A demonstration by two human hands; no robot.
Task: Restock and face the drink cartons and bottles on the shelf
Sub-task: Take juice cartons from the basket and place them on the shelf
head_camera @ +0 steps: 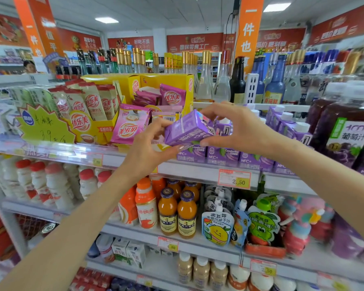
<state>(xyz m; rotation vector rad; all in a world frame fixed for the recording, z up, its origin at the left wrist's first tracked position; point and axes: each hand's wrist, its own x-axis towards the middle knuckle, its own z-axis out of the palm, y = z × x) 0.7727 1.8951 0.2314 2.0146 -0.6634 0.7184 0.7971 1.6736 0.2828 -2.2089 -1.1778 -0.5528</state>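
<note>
Purple glossy box-shaped carton [187, 129], tilted, its ends in the pinch of left hand [149, 144] and right hand [240, 127].

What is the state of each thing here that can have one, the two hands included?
held purple carton, tipped on its side, off the shelf, in both hands.
left hand, grips the carton's left end.
right hand, grips the carton's right end.
shelf purple cartons, upright, labels forward.
grape juice bottles, upright, capped.
yellow display box, open at the top.
orange juice bottles, upright, capped.
</note>
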